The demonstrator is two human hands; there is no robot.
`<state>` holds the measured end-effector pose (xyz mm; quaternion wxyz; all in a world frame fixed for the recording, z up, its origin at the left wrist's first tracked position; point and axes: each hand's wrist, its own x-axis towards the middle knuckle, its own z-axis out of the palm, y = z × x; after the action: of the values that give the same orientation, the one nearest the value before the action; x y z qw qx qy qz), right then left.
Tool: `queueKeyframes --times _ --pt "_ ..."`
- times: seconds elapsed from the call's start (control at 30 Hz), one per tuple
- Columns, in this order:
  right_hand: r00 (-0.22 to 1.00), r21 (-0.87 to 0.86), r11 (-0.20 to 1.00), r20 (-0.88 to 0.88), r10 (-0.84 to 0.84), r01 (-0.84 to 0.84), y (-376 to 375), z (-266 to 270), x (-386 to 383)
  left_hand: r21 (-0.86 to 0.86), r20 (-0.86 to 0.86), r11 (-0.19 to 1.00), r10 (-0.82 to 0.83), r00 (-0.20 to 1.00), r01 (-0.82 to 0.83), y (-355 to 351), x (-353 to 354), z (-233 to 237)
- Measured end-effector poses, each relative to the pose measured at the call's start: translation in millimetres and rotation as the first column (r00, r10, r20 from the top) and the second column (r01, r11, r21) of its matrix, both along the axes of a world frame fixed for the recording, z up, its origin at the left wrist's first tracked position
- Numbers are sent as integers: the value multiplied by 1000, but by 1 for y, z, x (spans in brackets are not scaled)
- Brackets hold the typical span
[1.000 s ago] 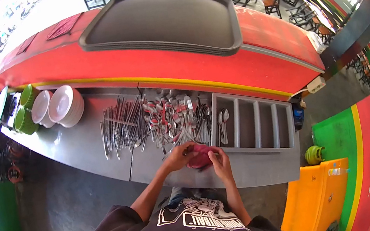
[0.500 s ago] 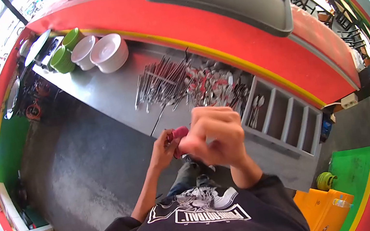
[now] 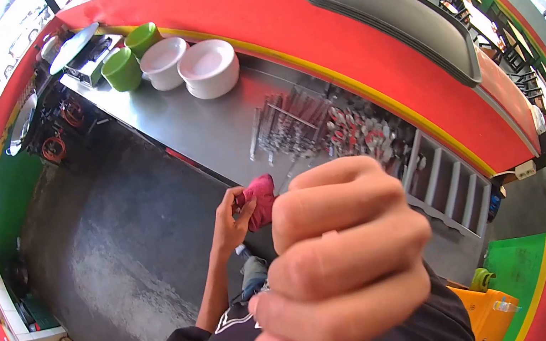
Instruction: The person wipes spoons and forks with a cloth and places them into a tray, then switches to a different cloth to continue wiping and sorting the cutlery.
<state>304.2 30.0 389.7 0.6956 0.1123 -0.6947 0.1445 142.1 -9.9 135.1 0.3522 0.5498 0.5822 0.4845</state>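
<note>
My left hand grips a crumpled pink cloth between thumb and fingers, in front of the metal counter's near edge. Close to the camera, my right hand is curled into a fist, large in view. Its palm side is hidden, so whatever it may hold cannot be seen. Beyond it on the counter lie a pile of long metal cutlery and a heap of spoons. A grey divided cutlery tray stands to their right, partly covered by the fist.
Stacks of white plates and green bowls stand on the counter's far left. Dark serving trays rest on the red ledge behind. An orange cabinet is at lower right.
My right fist has come up from beside the cloth towards the camera. The pink cloth now hangs more spread out from my left hand. The view has shifted left.
</note>
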Motion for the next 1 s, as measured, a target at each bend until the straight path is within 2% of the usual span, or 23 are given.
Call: queueKeyframes --times 0.03,0.13,0.17,0.23,0.3,0.37,0.47,0.53,0.67,0.73,0.77,0.87,0.9,1.0 --pt "999 7 1000 50 11 -11 7 -3 -20 10 88 1000 -3 996 2 3 -19 3" --pt "981 -79 996 180 66 -53 31 -15 -79 -12 43 1000 -10 999 10 9 -83 15" --pt "985 -142 990 166 47 -24 38 -25 -101 29 12 1000 -11 1000 11 15 -105 11" --pt "983 -269 962 183 -7 57 52 -47 -137 85 81 994 -78 994 71 40 -149 -3" --pt "968 -393 907 245 -58 154 65 -68 -160 0 64 1000 13 998 -13 41 -175 14" --pt "944 -492 835 317 -90 245 83 -88 -176 47 31 998 33 999 -35 62 -201 22" --pt "938 -604 747 337 -77 278 114 -110 -202 98 1 994 54 999 -53 98 -231 25" --pt "940 -625 724 328 -94 291 138 -118 -219 98 -11 994 53 999 -52 124 -250 27" --pt "961 -706 662 264 -82 251 197 -135 -259 207 -36 978 49 998 -40 186 -286 26" --pt "970 -749 624 237 -59 222 224 -143 -277 195 -90 980 62 994 -44 208 -300 38" --pt "979 -753 634 199 -36 176 244 -151 -288 159 -35 986 55 998 -49 222 -308 47" --pt "985 -809 567 167 -37 158 286 -148 -302 171 -28 985 36 999 -31 263 -336 52" --pt "991 -814 567 123 -43 126 298 -148 -305 198 -53 980 10 999 0 276 -344 57" --pt "986 -780 604 139 -88 164 333 -156 -301 115 -165 991 -44 985 64 316 -360 77"
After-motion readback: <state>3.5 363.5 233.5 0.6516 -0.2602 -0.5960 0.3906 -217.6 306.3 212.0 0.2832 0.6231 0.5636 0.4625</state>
